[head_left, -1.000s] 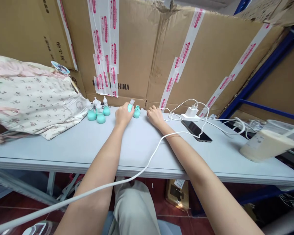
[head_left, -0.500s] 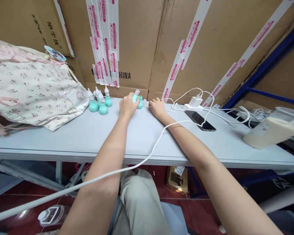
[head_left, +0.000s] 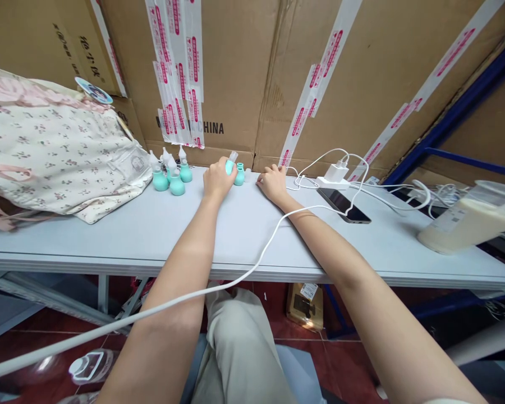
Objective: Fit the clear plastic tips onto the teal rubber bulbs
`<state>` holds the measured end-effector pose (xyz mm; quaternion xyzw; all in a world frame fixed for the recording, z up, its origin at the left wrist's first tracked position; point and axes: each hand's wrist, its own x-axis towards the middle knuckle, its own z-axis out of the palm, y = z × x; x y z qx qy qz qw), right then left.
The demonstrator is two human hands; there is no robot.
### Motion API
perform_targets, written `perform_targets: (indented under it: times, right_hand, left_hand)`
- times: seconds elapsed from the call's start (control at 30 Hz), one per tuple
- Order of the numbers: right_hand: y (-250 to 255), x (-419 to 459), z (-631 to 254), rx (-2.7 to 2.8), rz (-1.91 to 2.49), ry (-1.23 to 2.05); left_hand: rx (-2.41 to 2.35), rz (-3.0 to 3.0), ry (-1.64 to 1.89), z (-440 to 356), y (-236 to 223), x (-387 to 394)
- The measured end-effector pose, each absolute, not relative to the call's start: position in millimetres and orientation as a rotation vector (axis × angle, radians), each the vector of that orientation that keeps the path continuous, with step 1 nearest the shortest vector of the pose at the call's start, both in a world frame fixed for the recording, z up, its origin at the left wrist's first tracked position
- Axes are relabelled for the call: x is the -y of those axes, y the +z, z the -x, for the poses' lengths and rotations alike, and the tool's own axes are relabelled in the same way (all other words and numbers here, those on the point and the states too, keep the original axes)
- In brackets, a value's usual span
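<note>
Teal squeeze bulbs with clear nozzles, looking like nasal aspirators, are on the table. My left hand is closed round one teal bulb aspirator, whose clear nozzle tilts up past the fingers. Just right of that hand stands a teal bulb with an open neck. Close beside it is a small clear nozzle. My right hand rests palm down on the tabletop, fingers loosely bent and apart; its underside is hidden. Several assembled aspirators stand in a group to the left.
A floral cloth bag covers the table's left end. To the right lie a phone, a white charger with cables, and a plastic cup. One white cable crosses over both forearms. Cardboard walls the back.
My left hand, with the aspirator, has shifted very slightly left, away from the open-necked bulb. My right hand has barely moved, its fingers a little more raised.
</note>
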<state>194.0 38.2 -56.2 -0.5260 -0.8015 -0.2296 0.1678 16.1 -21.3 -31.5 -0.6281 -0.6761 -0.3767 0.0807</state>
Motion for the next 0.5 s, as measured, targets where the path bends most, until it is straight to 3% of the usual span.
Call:
perform_targets:
  times: [0.5]
  right_hand:
    - [-54.8, -31.2, -194.7, 2.237, 1.403, -0.638]
  left_hand:
    - [1.910, 2.007, -0.909, -20.0, -32.5, 26.2]
